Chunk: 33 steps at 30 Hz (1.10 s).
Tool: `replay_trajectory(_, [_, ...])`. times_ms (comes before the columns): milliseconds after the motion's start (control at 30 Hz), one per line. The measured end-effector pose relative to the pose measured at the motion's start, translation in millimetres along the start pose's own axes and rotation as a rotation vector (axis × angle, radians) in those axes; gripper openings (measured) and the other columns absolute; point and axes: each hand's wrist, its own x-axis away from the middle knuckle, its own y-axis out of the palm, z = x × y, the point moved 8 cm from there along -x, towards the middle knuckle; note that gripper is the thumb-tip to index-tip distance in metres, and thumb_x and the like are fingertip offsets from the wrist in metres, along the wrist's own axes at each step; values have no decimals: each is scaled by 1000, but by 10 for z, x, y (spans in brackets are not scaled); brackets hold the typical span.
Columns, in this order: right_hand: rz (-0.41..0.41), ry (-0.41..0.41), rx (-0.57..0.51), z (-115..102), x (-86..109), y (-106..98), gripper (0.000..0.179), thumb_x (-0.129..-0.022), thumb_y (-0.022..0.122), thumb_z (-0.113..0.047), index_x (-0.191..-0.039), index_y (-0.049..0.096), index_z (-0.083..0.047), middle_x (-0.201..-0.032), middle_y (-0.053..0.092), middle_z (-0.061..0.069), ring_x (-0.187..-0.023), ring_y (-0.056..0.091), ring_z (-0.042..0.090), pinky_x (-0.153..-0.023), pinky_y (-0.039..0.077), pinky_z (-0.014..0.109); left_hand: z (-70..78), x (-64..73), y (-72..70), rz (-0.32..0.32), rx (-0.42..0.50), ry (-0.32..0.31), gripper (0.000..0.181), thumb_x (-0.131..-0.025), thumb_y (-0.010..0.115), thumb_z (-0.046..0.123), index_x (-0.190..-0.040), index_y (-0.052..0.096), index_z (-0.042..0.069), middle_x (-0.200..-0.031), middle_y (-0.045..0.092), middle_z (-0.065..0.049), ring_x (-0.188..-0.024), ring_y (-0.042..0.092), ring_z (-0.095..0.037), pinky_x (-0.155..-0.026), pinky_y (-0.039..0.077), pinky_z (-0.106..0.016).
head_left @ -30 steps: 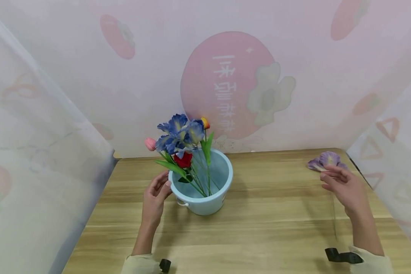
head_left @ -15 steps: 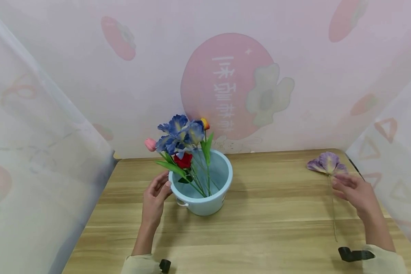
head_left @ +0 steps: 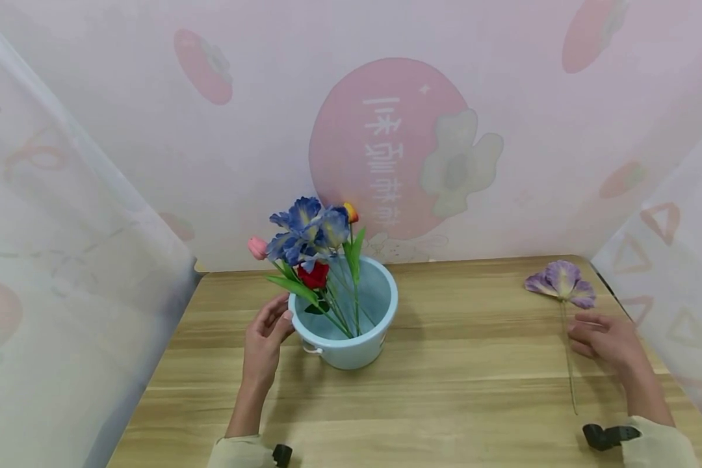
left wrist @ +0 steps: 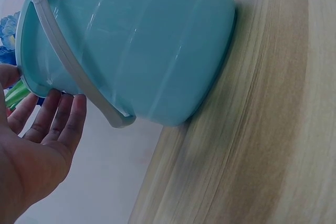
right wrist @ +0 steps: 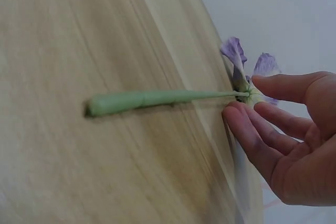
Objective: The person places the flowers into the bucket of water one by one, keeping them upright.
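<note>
In the head view, a light blue bucket (head_left: 351, 354) stands on the table with several artificial flowers in it. Blue petals (head_left: 304, 227), a red bloom (head_left: 312, 275), a pink tulip (head_left: 257, 247) and a yellow-orange bud (head_left: 351, 212) rise above the rim. My left hand (head_left: 263, 348) rests against the bucket's left side, its fingertips and thumb touching near the rim with fingers fairly straight. A purple flower (head_left: 563, 281) with a long thin stem lies at the right. Beside that stem hovers my right hand (head_left: 608, 339), fingers loosely bent and holding nothing; contact with the stem is unclear.
The wooden table (head_left: 456, 390) reaches back to a pale printed cloth (head_left: 269, 130), and similar cloth flanks both sides. A grey handle (left wrist: 68, 56) hangs down the bucket's outside in the left wrist view.
My right hand has drawn away from the purple bloom, toward the right and nearer the front. The flower is left lying on the table; the left hand and bucket stay put.
</note>
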Motion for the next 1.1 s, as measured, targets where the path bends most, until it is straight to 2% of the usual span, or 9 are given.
replay_trajectory(233, [27,25,29,52,-73,18,76,-108,67,-20,-160,27,17,-93,65,-35,-86,72,-8,-80,67,24,-2,10,-7,0,-1,-4,42,-109,66,19,-148,61,6,-128,70,0,-113,71,-7,-91,65,-23])
replay_trajectory(400, [29,31,41,33,-95,42,67,-108,65,-12,-157,32,20,-93,70,-30,-84,73,-7,-78,67,25,-4,12,-4,-5,-2,-5,42,-109,66,20,-148,60,6,-128,71,1,-113,71,-8,-91,65,-23])
replay_trajectory(600, [30,9,27,-30,-50,88,63,-106,67,-8,-153,38,21,-92,73,-28,-83,74,-6,-76,67,25,-8,2,-3,-3,-2,-5,42,-109,66,20,-148,61,7,-128,71,2,-113,71,-8,-91,65,-23])
replay_trajectory(733, [40,-42,34,-122,23,130,58,-105,69,-8,-150,44,18,-94,71,-31,-85,73,-6,-77,67,26,-7,3,1,-6,1,-5,42,-109,66,20,-148,61,7,-130,70,-1,-114,71,-8,-91,65,-23])
replay_trajectory(800, [53,-79,29,-184,62,159,49,-104,71,-9,-146,54,11,-95,71,-32,-87,73,-5,-77,67,25,-5,4,1,-7,2,-5,43,-109,66,21,-149,60,7,-131,70,-2,-114,71,-8,-92,65,-23])
replay_trajectory(867, [63,-112,-4,-253,98,205,34,-103,72,-8,-136,67,-5,-95,72,-31,-88,74,-4,-76,67,24,-5,5,-2,-7,1,-4,43,-109,66,21,-149,60,7,-132,69,-4,-114,71,-8,-92,65,-23])
replay_trajectory(967, [66,-157,-71,-371,142,297,27,-103,72,-7,-121,70,-26,-97,73,-29,-89,74,-5,-75,67,23,-1,8,-3,-8,3,-2,43,-109,66,21,-149,60,6,-132,69,-4,-114,71,-8,-92,65,-23])
replay_trajectory(1033, [69,-174,-121,-467,163,371,28,-102,72,-6,-117,69,-29,-98,73,-27,-90,74,-5,-75,67,23,1,9,-1,-7,4,-2,44,-108,67,21,-149,60,6,-131,70,-3,-114,71,-8,-92,65,-23])
replay_trajectory(1100, [75,-193,-123,-581,182,449,26,-103,73,-9,-123,67,-25,-100,73,-27,-91,74,-5,-77,67,22,7,15,1,-6,6,-1,44,-108,67,21,-149,60,6,-130,70,-1,-114,71,-8,-92,65,-24])
